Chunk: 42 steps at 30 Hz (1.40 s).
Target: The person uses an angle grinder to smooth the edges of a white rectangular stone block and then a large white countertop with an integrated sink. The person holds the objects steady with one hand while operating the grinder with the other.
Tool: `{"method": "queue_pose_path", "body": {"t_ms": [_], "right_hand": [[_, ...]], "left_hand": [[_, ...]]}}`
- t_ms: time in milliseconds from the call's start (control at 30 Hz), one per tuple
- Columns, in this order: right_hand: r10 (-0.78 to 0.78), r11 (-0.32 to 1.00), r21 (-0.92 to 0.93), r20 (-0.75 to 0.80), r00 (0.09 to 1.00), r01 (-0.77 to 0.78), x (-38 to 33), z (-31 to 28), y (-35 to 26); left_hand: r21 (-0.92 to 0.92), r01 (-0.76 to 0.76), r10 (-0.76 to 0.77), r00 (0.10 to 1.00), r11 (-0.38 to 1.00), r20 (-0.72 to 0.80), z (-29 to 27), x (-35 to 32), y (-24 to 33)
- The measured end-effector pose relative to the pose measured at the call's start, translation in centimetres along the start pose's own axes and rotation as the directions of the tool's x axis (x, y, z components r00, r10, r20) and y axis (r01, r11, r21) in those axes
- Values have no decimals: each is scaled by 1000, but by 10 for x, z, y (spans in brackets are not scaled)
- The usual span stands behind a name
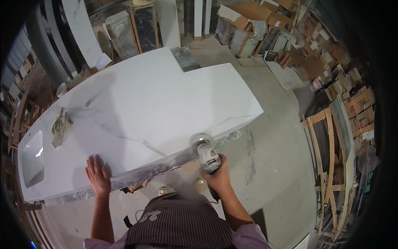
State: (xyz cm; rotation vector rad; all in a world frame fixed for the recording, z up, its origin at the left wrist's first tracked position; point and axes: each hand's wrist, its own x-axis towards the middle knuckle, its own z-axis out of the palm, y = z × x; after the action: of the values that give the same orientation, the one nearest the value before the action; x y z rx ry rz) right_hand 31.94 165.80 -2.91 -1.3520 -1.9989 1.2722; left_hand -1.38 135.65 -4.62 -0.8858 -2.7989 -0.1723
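Note:
A large white slab with grey veining (137,99) spreads out in front of me, with a cut-out sink basin (33,159) at its left end. My left hand (98,174) rests flat on the slab near its front edge, fingers stretched out. In my right hand (219,176) is an angle grinder (208,157), gripped by its body. Its round disc, blurred, is at the front edge of the slab; whether it touches cannot be told. A crumpled greyish cloth (61,126) lies on the slab near the basin.
Wooden frames (327,166) lean at the right beside a heap of wooden and cardboard pieces (348,87). Cardboard boxes (244,16) stand at the back. Tall slabs (76,29) lean at the back left. A grey floor (269,166) runs along the right of the slab.

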Motion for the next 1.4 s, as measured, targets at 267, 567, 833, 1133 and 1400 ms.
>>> {"method": "queue_pose_path", "body": {"t_ms": [267,567,833,1133,1400], "right_hand": [[107,989,121,-191,976,-85,64,-87,36],[188,978,150,-361,914,-142,131,-162,82],[160,973,228,-526,835,-43,154,-195,98],[-116,992,-28,104,988,120,44,-79,74],[-118,986,-100,149,982,134,49,-74,62]], "left_hand": [[-28,43,-44,998,999,-52,10,20,100],[65,48,-44,997,997,-64,18,19,91],[42,46,-42,995,998,-88,25,23,86],[3,44,-44,994,999,-99,6,21,101],[14,44,-42,994,999,-100,10,22,99]]}}
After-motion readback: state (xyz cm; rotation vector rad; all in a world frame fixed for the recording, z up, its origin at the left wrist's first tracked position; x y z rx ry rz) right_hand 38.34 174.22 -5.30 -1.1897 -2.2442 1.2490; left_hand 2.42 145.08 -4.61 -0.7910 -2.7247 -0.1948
